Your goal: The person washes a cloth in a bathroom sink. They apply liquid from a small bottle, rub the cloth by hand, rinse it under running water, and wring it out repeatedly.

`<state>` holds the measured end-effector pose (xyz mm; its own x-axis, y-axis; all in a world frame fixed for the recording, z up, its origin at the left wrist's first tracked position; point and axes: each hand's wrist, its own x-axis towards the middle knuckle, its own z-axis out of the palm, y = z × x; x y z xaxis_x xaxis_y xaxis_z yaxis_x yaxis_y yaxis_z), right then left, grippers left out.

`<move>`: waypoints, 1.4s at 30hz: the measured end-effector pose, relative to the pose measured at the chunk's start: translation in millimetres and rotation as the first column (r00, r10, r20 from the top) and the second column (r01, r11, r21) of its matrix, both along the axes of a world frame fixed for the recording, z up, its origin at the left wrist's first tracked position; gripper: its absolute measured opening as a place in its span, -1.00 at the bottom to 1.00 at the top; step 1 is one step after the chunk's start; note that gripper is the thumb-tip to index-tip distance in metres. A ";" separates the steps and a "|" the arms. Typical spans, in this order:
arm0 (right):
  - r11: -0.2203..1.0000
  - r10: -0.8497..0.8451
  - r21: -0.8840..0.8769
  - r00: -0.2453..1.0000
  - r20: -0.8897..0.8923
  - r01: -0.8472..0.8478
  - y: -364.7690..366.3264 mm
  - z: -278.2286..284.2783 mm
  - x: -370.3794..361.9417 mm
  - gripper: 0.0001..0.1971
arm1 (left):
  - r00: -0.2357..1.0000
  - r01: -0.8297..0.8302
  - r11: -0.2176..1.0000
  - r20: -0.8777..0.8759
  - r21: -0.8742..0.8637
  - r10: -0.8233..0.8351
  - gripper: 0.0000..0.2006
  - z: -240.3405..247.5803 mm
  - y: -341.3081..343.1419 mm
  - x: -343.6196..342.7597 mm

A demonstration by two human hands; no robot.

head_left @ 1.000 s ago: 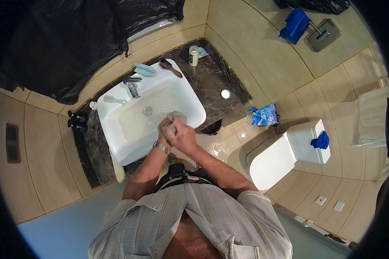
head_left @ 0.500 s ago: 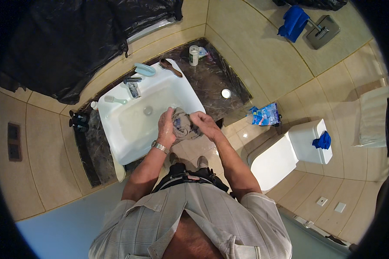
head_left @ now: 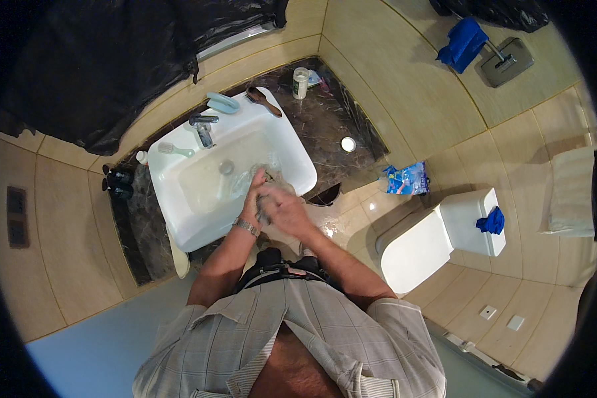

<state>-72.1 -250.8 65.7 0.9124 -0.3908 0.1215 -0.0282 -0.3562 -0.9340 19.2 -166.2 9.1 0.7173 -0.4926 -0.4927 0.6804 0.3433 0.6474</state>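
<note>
A wet, crumpled grey cloth [head_left: 266, 174] is bunched between my two hands over the near right rim of the white sink [head_left: 209, 233]. My left hand [head_left: 253, 202], with a metal watch on its wrist, is closed on the cloth from the left. Across it from the right, my right hand [head_left: 286, 211] presses the cloth against the left one; its fingers are blurred by motion. Most of the cloth is hidden behind the hands. Cloudy water lies in the sink below the faucet [head_left: 204, 130].
On the sink's rim are a pale green brush [head_left: 176, 150], a light blue brush [head_left: 223, 103] and a brown brush [head_left: 264, 102]. A jar [head_left: 300, 83] and a white round lid [head_left: 348, 144] stand on the dark counter. To the right are a blue packet [head_left: 406, 179] and a toilet [head_left: 414, 252].
My right hand has moved left, onto my left hand. The cloth, spread between the hands before, is now squeezed together and mostly covered.
</note>
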 end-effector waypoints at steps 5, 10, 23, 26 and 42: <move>0.931 -0.179 -0.318 0.983 0.031 0.180 5.5 -19.3 22.8 -0.76 | 0.984 0.118 0.989 -0.125 -0.089 -0.129 -0.64 -46.2 3.8 17.6; 0.907 -0.389 -0.219 0.915 -0.106 0.360 -62.4 -67.5 38.8 -0.68 | 0.979 0.085 0.993 -0.192 0.081 -0.069 -0.70 -6.5 -13.5 7.0; 0.890 0.301 0.448 0.847 -0.438 -0.085 -115.2 -43.4 -7.8 -0.45 | 0.958 0.022 0.998 -0.285 -0.060 -0.038 -0.66 -36.4 5.8 61.4; 0.817 0.181 0.577 0.939 -0.291 0.021 -117.7 -48.2 -7.7 -0.64 | 0.978 -0.017 1.000 -0.206 -0.007 0.015 -0.62 -47.8 12.4 59.2; 0.973 0.076 -0.225 0.992 0.097 -0.053 19.5 31.3 -8.7 -0.69 | 0.986 0.162 0.877 0.040 -0.453 -0.161 -0.51 -151.6 12.5 -4.8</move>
<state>-80.8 -231.3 97.0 0.9126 -0.2839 0.2942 0.0950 -0.5526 -0.8280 14.4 -153.7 -142.5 0.6091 -0.7706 -0.1873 0.7510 0.4846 0.4485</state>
